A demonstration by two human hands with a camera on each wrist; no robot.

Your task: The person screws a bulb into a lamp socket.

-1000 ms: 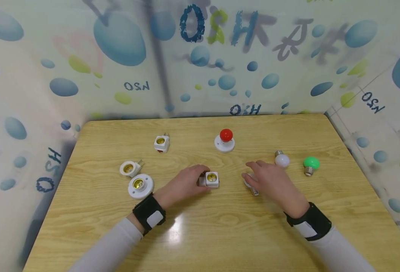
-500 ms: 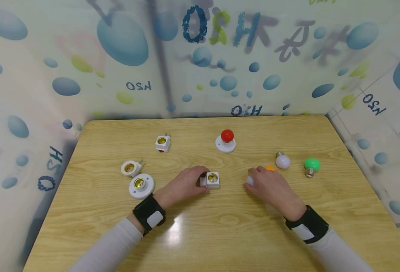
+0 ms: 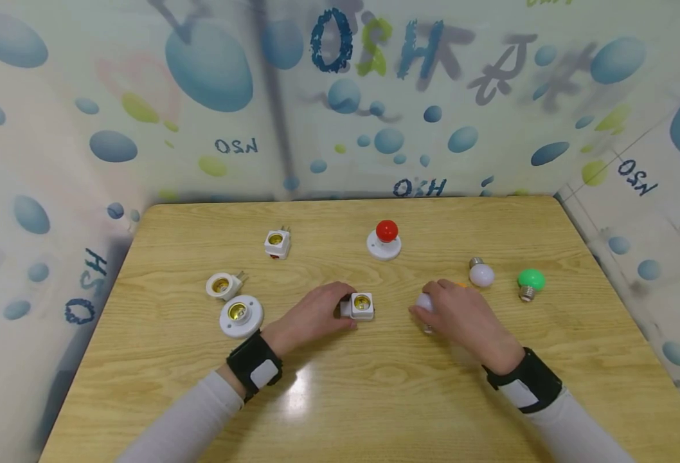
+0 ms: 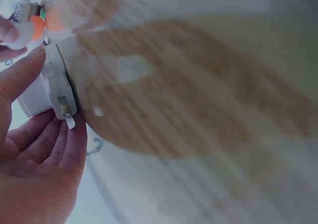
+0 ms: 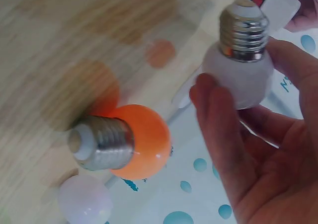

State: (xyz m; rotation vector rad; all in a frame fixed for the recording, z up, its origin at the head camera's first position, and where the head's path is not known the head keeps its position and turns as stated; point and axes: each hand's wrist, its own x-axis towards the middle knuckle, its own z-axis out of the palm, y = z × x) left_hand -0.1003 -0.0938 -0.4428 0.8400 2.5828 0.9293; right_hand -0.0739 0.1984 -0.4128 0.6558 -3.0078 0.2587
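Observation:
My left hand (image 3: 308,316) grips a white, square plug-in bulb socket (image 3: 362,307) near the table's middle, its gold-coloured opening facing up. In the left wrist view, thumb and fingers lie on opposite sides of the socket (image 4: 42,92). To the right, my right hand (image 3: 470,321) holds a white light bulb (image 3: 423,301) by its globe. The right wrist view has the bulb's silver screw base (image 5: 243,33) pointing away from the palm. An orange bulb (image 5: 144,142) lies beside that hand, mostly hidden by it in the head view.
Right of the hands lie another white bulb (image 3: 481,276) and a green bulb (image 3: 531,280). A red bulb (image 3: 386,230) stands in a round base at the back. Leftward are a round socket base (image 3: 250,328) and two plug-in sockets, one round (image 3: 232,290), one square (image 3: 281,251).
My right hand has closed its fingers round the white bulb, which lay beneath them a second ago, and the bulb has turned slightly. The left hand and its socket look unmoved.

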